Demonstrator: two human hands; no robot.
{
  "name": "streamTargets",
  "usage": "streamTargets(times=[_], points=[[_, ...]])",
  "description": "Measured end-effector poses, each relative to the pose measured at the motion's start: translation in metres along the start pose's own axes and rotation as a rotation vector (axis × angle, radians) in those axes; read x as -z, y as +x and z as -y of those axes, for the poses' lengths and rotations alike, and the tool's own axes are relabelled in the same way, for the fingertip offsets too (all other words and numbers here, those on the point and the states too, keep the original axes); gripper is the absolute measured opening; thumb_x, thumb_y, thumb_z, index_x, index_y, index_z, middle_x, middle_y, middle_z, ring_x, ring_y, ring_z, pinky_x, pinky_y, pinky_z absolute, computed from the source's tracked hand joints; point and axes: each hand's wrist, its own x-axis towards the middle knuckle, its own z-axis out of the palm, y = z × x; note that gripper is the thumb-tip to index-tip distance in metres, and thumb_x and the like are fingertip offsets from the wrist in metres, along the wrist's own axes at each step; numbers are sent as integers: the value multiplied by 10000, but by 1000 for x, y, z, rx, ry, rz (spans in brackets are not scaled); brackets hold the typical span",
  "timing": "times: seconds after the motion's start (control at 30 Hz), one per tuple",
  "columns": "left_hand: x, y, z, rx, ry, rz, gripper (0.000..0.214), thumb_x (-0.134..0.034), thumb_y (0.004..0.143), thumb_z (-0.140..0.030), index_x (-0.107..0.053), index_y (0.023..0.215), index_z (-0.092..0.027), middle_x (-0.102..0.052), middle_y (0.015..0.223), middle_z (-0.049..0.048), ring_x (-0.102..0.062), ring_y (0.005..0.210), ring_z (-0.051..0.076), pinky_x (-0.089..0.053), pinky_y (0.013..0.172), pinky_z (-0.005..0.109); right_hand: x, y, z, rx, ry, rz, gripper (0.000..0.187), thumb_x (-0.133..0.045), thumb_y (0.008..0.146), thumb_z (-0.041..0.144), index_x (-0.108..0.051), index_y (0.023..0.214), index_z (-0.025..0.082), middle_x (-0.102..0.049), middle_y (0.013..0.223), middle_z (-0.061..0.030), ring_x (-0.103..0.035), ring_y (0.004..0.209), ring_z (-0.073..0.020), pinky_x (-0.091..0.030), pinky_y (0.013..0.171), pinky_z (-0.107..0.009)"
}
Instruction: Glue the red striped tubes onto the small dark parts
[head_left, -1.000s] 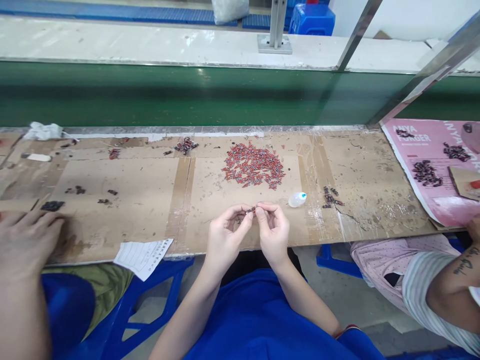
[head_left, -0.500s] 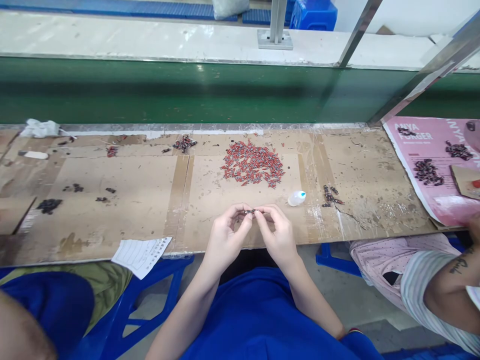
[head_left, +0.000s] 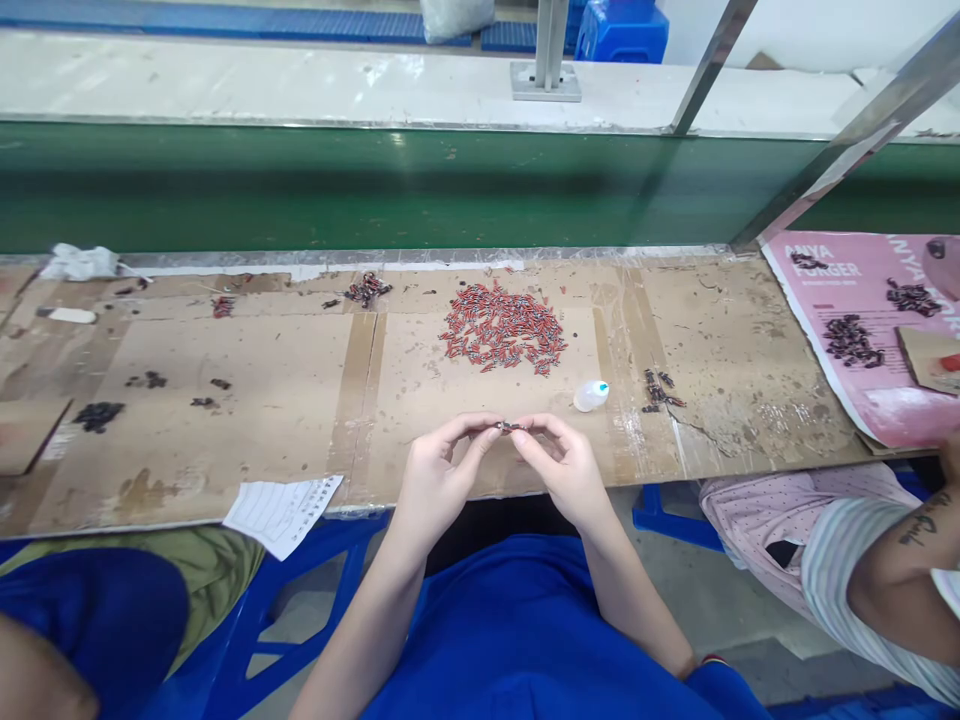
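Observation:
Between my fingertips, over the near edge of the cardboard-covered bench (head_left: 442, 450), is a small dark part (head_left: 507, 427) with a metallic glint; its exact kind is too small to make out. My left hand (head_left: 450, 465) pinches it from one side, thumb against forefinger. From the other side my right hand (head_left: 559, 460) pinches it too. Beyond the hands lies a wide pile of small red and dark parts (head_left: 502, 328). Close to my right hand, a small translucent bottle (head_left: 592, 396) with a blue tip rests tilted on the cardboard.
Small dark clusters lie right (head_left: 661, 390), left (head_left: 99, 415) and at the back (head_left: 367, 289). A written paper sheet (head_left: 285, 512) overhangs the front edge. A green barrier (head_left: 337, 190) runs behind. People sit on both sides; a pink sheet (head_left: 862, 390) with parts lies right.
Both hands still pinch the small part between them. My left hand has shifted slightly left, and the wrists have spread a little. The view has moved slightly.

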Motion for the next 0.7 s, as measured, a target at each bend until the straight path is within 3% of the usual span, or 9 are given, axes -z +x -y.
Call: streamTargets(times=[0.3,0.6,0.7], points=[[-3,-4,0,-59,42,-7,157,-642,828,-303,-739,860,-184,-754,843,52,-703,785,174,-577,755,272,0,2,-1,-45,137,6,231,-763,683,392,-676,770,197,-664,777,-4,-610,723,-142,-535,645,-259],[-9,-6,-1,-88,95,20,168,-612,852,-308,-727,868,-187,-751,856,56,-705,804,182,-580,780,290,0,4,-3,15,118,-58,168,-750,676,336,-662,712,198,-690,699,3,-645,683,-145,-548,689,-281],[-11,-3,-1,-84,116,99,191,-589,861,-324,-721,894,-190,-755,896,68,-707,843,196,-576,810,309,3,1,-6,14,87,-106,179,-747,666,353,-666,701,198,-709,694,-8,-660,677,-159,-555,676,-288]])
